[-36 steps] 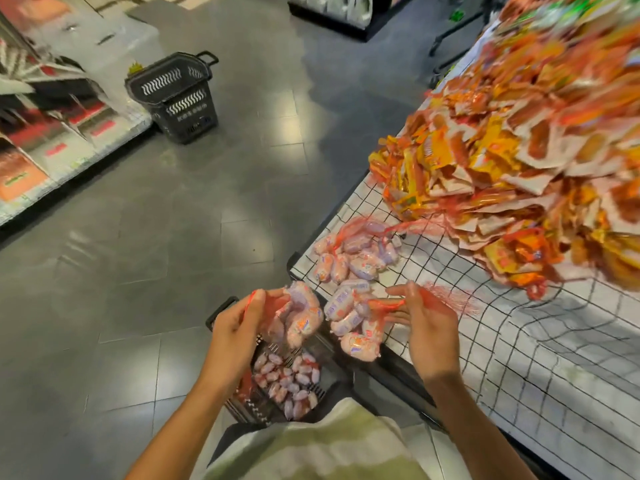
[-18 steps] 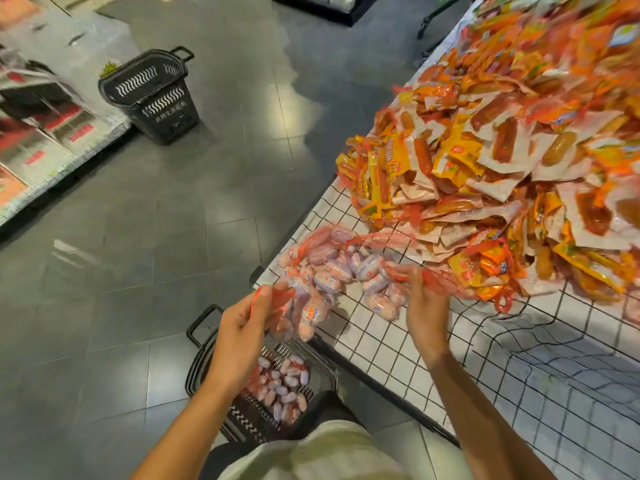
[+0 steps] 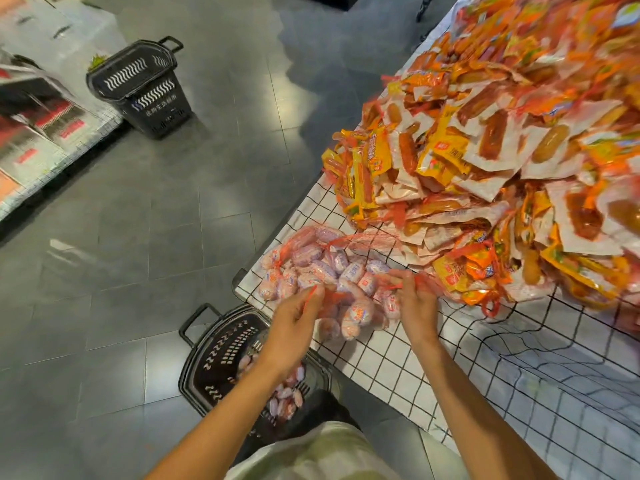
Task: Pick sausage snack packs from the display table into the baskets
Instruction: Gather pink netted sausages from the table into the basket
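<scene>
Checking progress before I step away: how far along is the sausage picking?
Done: the near basket holds some netted sausages. In hand: left hand and right hand each pinch red netting of sausage packs at the table edge. Left: more netted packs on the table; the far basket looks empty.

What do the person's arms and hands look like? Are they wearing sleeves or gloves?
Both arms are bare up to the bottom edge of the picture, with no sleeves showing. The left hand and right hand wear no gloves. No watch, ring or bracelet shows.
</scene>
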Available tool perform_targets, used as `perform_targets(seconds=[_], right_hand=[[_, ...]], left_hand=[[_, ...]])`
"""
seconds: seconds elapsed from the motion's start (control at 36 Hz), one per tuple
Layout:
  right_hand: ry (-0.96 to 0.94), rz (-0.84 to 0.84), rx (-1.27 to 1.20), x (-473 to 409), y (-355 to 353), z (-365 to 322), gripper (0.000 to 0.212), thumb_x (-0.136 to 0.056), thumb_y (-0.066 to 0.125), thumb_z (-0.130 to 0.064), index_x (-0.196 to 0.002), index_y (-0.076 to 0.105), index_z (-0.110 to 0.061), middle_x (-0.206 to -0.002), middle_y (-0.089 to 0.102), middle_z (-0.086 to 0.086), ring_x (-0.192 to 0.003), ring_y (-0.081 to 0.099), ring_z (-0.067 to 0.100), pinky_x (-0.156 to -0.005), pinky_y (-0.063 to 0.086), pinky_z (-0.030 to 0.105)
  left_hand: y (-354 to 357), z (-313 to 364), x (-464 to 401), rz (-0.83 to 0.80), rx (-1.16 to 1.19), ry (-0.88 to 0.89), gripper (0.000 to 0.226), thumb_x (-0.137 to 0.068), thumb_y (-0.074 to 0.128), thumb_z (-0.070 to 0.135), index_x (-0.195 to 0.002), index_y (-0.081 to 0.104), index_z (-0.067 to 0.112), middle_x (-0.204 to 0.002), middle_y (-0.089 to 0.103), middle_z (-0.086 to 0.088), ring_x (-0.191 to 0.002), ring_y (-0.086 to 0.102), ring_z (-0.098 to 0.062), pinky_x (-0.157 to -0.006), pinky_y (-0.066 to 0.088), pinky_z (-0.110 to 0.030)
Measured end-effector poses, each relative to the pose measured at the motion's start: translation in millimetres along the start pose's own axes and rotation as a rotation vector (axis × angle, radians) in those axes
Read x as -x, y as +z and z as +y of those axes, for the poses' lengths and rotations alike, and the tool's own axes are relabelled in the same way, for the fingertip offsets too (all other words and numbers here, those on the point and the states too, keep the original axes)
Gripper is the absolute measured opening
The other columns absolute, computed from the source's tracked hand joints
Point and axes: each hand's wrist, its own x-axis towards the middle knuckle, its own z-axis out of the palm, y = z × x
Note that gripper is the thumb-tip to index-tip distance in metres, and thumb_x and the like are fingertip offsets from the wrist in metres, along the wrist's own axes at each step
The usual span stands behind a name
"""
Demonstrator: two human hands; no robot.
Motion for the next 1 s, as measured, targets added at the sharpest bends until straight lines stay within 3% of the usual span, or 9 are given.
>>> perform_targets(seconds=[0.08,0.19,0.25,0.33,0.44,0.5,0.67,0.81,1.0], right_hand=[[0.008,-0.041,0.009,4.8,-2.1,-0.9,0.036,-0.111,0.038,-0.026,-0.108,0.071,-0.013,-0.100,0.079,-0.005,-0.103,0.072,0.010,-0.094,0.053,0.030],[0.005,-0.124,0.019,18.1,-3.3,0.4,0.033,-0.109,0.042,-0.032,-0.115,0.073,-0.020,-0.112,0.076,-0.005,-0.109,0.068,0.002,-0.093,0.051,0.019],[-0.020,-0.152,0.041,24.3,-3.9,4.8,0.031,-0.108,0.045,-0.031,-0.123,0.070,-0.019,-0.122,0.073,-0.005,-0.114,0.065,-0.002,-0.092,0.051,0.014],[-0.048,-0.183,0.092,31.4,-3.9,15.7,0.030,-0.106,0.052,-0.026,-0.133,0.064,-0.018,-0.135,0.063,-0.004,-0.129,0.056,0.006,-0.108,0.048,0.030],[-0.189,-0.256,0.176,37.4,-3.4,28.7,0.041,-0.103,0.060,-0.018,-0.144,0.054,-0.018,-0.147,0.052,-0.003,-0.139,0.044,0.005,-0.111,0.043,0.025],[-0.291,-0.272,0.367,37.1,-3.6,38.7,0.045,-0.103,0.060,-0.020,-0.146,0.051,-0.015,-0.154,0.046,-0.003,-0.147,0.034,0.012,-0.120,0.033,0.035],[-0.500,-0.280,0.887,41.5,-4.0,61.0,0.058,-0.107,0.039,-0.042,-0.160,0.027,-0.019,-0.170,0.015,-0.007,-0.157,0.007,0.014,-0.127,0.006,0.047],[-0.431,-0.285,0.868,41.1,-4.5,52.5,0.062,-0.105,0.047,-0.044,-0.159,0.030,-0.018,-0.168,0.019,-0.008,-0.157,0.007,0.010,-0.126,0.009,0.047],[-0.344,-0.228,0.716,66.2,3.7,14.1,0.077,-0.095,0.062,-0.053,-0.158,0.032,-0.022,-0.162,0.020,-0.018,-0.154,0.006,0.005,-0.127,0.005,0.028]], left_hand=[[15.7,-27.1,-7.6,-0.072,-0.183,-0.017,0.029,-0.109,0.044,0.023,-0.118,0.068,0.035,-0.104,0.076,0.013,-0.092,0.068,0.007,-0.086,0.053,-0.018],[27.7,-59.1,-8.6,-0.116,-0.461,0.156,0.027,-0.106,0.048,0.015,-0.123,0.066,0.003,-0.114,0.070,-0.014,-0.107,0.062,-0.029,-0.096,0.041,-0.034],[29.2,-70.5,-5.7,-0.153,-0.520,0.211,0.035,-0.104,0.050,0.024,-0.136,0.059,0.012,-0.135,0.059,-0.007,-0.126,0.051,-0.023,-0.109,0.037,-0.032],[26.2,-94.5,1.0,-0.214,-0.689,0.267,0.059,-0.104,0.051,0.042,-0.157,0.033,0.028,-0.169,0.013,-0.001,-0.156,0.004,-0.020,-0.127,0.006,-0.035],[23.3,-116.7,4.9,-0.366,-1.032,0.267,0.072,-0.102,0.029,0.064,-0.161,-0.003,0.037,-0.168,-0.024,0.002,-0.152,-0.030,-0.021,-0.126,-0.009,-0.045],[24.7,-122.3,2.6,-0.364,-1.142,0.245,0.073,-0.102,0.023,0.067,-0.158,-0.015,0.039,-0.163,-0.035,0.004,-0.149,-0.036,-0.021,-0.125,-0.016,-0.044],[36.7,-125.9,-3.5,-0.347,-1.181,0.191,0.074,-0.103,0.023,0.066,-0.154,-0.024,0.042,-0.156,-0.045,0.003,-0.146,-0.041,-0.023,-0.123,-0.020,-0.042],[25.6,-118.2,-0.3,-0.393,-1.096,0.219,0.073,-0.103,0.029,0.062,-0.159,-0.013,0.039,-0.162,-0.035,0.005,-0.149,-0.037,-0.020,-0.127,-0.011,-0.043],[-23.8,-99.7,17.1,-0.322,-0.814,0.341,0.074,-0.101,0.058,0.036,-0.161,0.019,0.021,-0.170,0.000,-0.004,-0.158,0.002,-0.025,-0.128,0.015,-0.046]])
